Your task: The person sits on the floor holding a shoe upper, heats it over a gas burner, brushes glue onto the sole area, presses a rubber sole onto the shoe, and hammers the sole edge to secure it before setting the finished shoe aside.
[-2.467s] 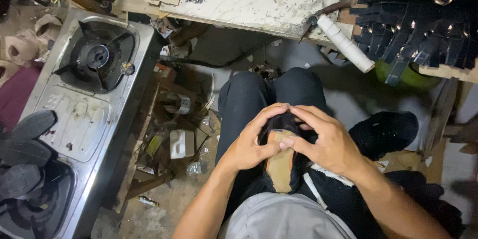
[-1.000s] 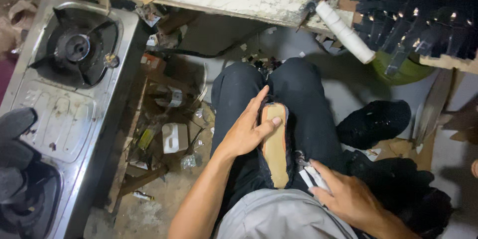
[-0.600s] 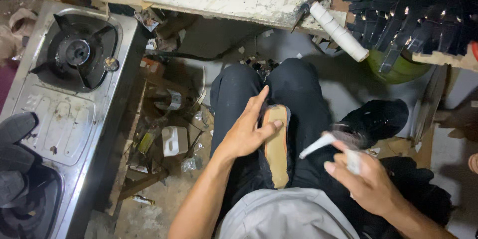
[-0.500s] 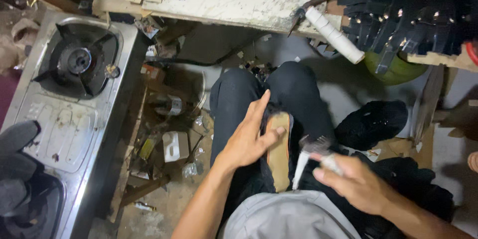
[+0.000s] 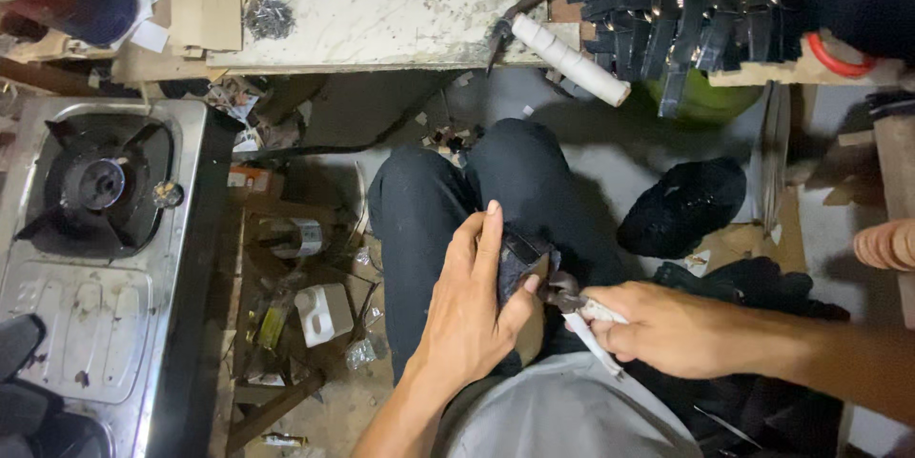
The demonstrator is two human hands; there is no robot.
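Left hand wrapped around dark shoe piece on lap, grip closed on it, thumb near tan sole edge. Right hand grip closed on white-handled pliers, dark nose touching shoe piece. Black trousers beneath. Gas stove on left. Marble worktop above, small pile of nails on it. Tray holds black straps.

Black trousers; white-handled pliers
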